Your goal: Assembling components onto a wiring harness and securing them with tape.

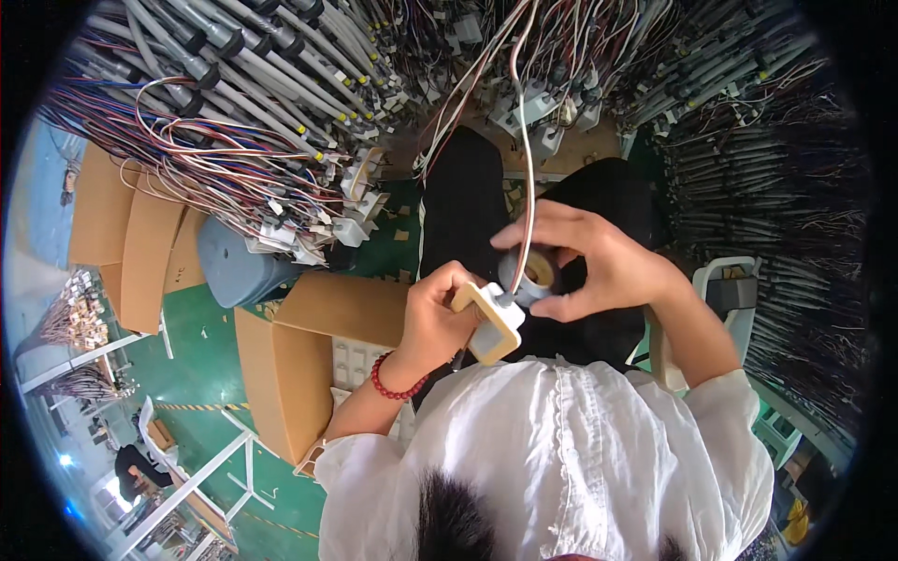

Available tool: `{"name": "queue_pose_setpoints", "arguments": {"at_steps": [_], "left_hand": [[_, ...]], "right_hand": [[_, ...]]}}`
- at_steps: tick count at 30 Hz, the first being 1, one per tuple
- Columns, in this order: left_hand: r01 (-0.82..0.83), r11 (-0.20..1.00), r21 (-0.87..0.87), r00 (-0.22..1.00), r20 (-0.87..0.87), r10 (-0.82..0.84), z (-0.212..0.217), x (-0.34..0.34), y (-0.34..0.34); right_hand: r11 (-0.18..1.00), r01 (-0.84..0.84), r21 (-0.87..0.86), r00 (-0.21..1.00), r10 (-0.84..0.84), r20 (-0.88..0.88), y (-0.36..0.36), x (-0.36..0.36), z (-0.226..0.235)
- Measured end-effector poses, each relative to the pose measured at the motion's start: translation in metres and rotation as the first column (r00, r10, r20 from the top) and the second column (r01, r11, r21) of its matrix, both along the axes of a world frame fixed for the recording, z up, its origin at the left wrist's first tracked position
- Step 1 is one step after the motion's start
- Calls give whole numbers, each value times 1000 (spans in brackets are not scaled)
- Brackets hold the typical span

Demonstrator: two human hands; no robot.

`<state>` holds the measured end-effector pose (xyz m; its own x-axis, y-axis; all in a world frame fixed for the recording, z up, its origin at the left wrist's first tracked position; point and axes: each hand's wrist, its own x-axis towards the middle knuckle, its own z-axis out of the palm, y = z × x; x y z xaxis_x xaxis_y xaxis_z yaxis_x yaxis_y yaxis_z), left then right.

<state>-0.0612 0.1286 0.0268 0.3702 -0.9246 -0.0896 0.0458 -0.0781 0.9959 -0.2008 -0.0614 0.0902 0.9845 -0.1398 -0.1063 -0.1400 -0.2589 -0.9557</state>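
My left hand (435,313) grips a white plastic housing (505,313) with a tan foam-like border, held tilted in front of my white shirt. A cable of white and reddish-brown wires (529,168) rises from a dark collar on the housing toward the hanging bundles. Behind that collar, my right hand (613,260) has a roll of dark tape (529,288) with a tan core between its curved fingers and thumb. The roll is close beside the housing; whether they touch I cannot tell. The fingertips of my left hand are partly hidden by the housing.
Thick bundles of grey tubes and coloured wires (271,75) crowd the far side. More dark bundles (786,215) hang at the right. An opened cardboard box (267,383) with white parts (355,360) stands at my left, near a blue-grey stool (234,262).
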Motion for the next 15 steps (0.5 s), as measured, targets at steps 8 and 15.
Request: {"name": "queue_pose_setpoints", "arguments": {"at_steps": [8, 15], "left_hand": [[186, 979, 82, 848, -517, -118, -17, 12, -1], [96, 985, -143, 906, 422, -27, 4, 19, -10]], "right_hand": [[980, -198, 21, 978, 196, 68, -1, -10, 7], [889, -170, 426, 970, 227, -88, -2, -13, 3]]}}
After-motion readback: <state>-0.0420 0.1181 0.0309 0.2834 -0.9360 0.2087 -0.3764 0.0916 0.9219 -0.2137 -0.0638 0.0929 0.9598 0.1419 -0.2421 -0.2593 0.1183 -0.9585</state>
